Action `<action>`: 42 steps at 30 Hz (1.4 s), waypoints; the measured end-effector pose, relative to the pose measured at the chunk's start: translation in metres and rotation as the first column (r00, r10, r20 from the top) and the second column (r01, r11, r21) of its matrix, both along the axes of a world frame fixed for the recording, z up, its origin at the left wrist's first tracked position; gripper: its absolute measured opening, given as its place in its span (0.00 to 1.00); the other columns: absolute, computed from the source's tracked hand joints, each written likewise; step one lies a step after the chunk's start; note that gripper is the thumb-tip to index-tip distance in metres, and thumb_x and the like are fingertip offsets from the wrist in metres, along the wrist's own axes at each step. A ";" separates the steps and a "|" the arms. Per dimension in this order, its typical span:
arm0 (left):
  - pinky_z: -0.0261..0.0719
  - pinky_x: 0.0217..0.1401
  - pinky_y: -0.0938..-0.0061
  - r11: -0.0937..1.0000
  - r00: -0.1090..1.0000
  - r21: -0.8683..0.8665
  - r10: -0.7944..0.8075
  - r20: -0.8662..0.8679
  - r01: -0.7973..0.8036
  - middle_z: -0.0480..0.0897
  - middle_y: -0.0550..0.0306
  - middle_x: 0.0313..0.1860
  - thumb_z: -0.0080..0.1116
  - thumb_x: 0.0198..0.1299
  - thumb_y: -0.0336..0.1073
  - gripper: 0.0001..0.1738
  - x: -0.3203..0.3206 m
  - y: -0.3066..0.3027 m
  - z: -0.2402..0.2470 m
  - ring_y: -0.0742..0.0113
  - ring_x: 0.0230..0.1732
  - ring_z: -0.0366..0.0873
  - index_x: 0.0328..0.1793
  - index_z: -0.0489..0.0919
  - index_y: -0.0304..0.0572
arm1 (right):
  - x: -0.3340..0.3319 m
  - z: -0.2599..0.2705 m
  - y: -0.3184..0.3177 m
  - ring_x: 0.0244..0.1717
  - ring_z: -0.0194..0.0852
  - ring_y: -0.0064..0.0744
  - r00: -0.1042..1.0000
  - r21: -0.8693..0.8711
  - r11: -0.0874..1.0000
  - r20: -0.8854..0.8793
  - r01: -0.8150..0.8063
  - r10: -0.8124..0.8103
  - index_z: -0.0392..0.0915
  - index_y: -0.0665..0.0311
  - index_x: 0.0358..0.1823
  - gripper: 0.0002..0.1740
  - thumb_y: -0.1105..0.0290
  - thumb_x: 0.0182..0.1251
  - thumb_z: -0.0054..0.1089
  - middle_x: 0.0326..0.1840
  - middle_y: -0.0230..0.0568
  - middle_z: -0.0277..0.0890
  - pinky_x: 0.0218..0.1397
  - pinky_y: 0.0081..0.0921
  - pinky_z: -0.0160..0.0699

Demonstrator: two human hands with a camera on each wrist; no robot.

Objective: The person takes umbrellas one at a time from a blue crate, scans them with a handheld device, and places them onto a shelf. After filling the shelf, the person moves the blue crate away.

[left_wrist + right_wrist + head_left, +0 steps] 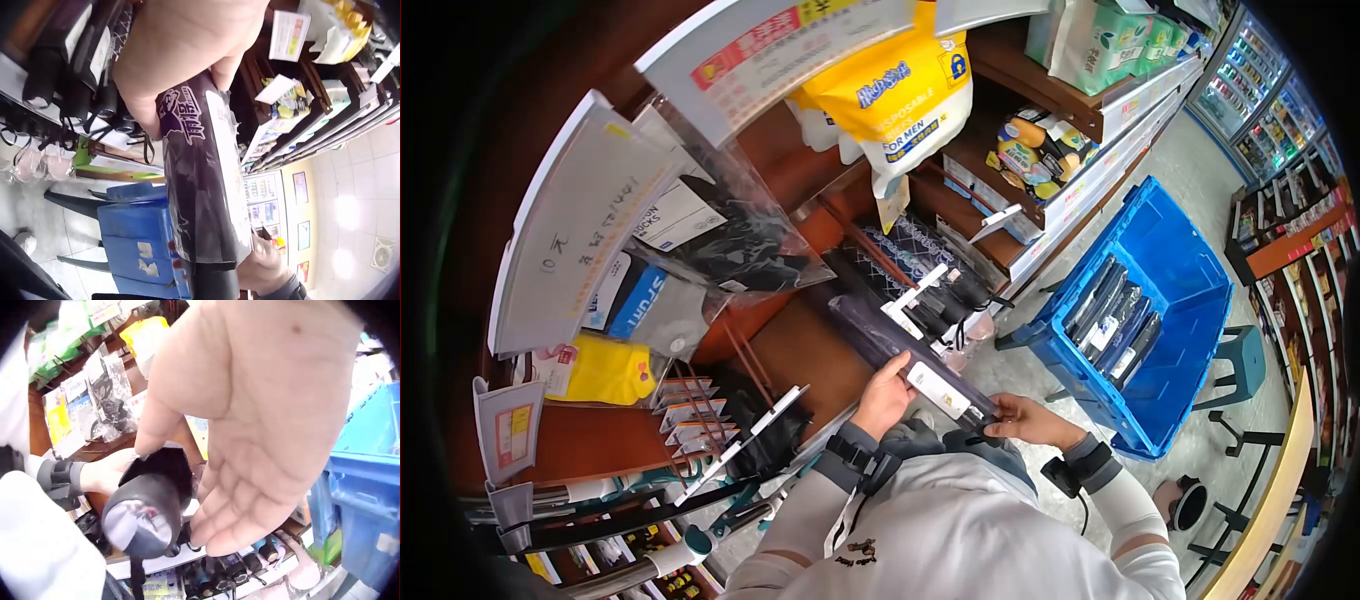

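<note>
A folded umbrella (860, 328) in a dark sleeve with a white label is held across the front of my body. My left hand (887, 395) grips its middle beside the label. In the left wrist view, purple and white print shows on the umbrella (200, 181) near that hand's fingers. My right hand (1030, 420) holds it by the handle end, thumb on one side and fingers on the other. The right wrist view looks onto the round butt of the black handle (137, 525), with a strap hanging down.
To the right stands a blue crate (1190, 270) with several packaged umbrellas (1110, 325) inside. A green stool (1240, 365) is behind it. Shelves with hanging sock packs (720, 235) and a yellow bag (890, 85) rise ahead and left. More umbrellas (75, 62) lie on a shelf.
</note>
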State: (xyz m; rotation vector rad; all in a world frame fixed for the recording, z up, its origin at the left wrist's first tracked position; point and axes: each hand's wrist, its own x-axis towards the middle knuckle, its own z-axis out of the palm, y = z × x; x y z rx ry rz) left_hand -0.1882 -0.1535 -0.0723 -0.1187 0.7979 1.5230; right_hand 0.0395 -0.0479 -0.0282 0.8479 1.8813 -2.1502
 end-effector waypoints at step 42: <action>0.69 0.49 0.68 0.902 0.970 -0.397 0.082 -0.231 -0.170 0.71 0.60 0.44 0.54 0.53 0.34 0.16 -0.157 -0.039 -0.105 0.65 0.47 0.70 0.48 0.67 0.47 | -0.069 -0.111 -0.045 0.43 0.71 0.41 0.974 0.295 0.953 0.228 -0.076 0.007 0.67 0.67 0.50 0.27 0.58 0.51 0.53 0.42 0.49 0.73 0.48 0.27 0.67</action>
